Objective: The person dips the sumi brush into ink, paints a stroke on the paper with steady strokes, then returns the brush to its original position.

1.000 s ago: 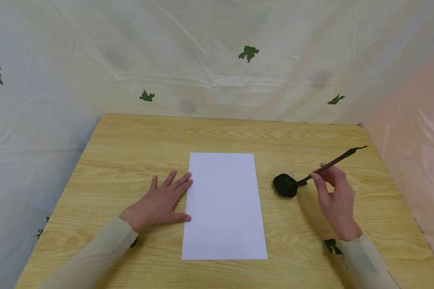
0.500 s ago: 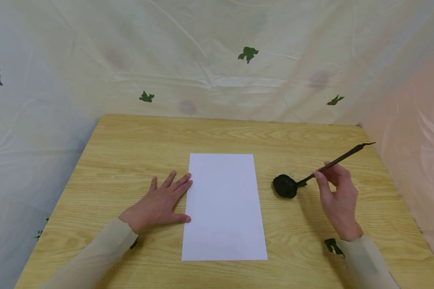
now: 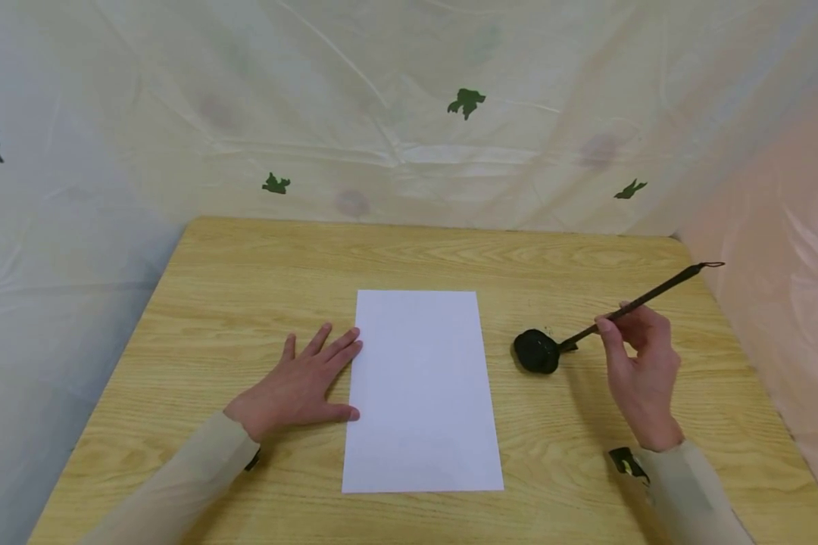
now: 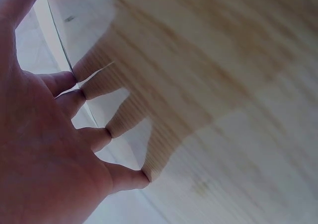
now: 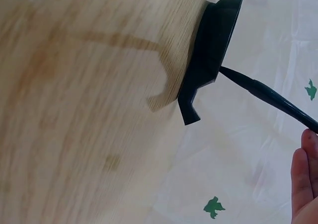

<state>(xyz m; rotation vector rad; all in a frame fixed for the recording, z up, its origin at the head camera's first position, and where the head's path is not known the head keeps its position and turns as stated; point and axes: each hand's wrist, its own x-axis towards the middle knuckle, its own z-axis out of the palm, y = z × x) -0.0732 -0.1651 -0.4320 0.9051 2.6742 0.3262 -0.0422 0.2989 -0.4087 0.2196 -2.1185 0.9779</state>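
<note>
In the head view my left hand (image 3: 296,390) lies flat with fingers spread, thumb and two fingertips over the left edge of a blank white paper sheet (image 3: 423,393). To the right of the sheet sits a small black ink dish (image 3: 535,351) with a short handle, its inside dark and glossy. My right hand (image 3: 644,371) pinches a dark calligraphy brush (image 3: 661,290) between thumb and fingers. The brush slants, its looped end up to the right and its bristle end at the dish's rim, as the right wrist view shows with the brush (image 5: 271,96) and dish (image 5: 211,45).
The wooden table (image 3: 259,265) runs back to a pale sheet curtain (image 3: 382,91) with green leaf shapes. Curtains also stand close on the left and right sides. Small dark specks mark the wood just behind the dish.
My right hand has shifted slightly right and away, and the brush's looped end has swung further right and up. The bristle end stays at the dish. My left hand and the paper hold still.
</note>
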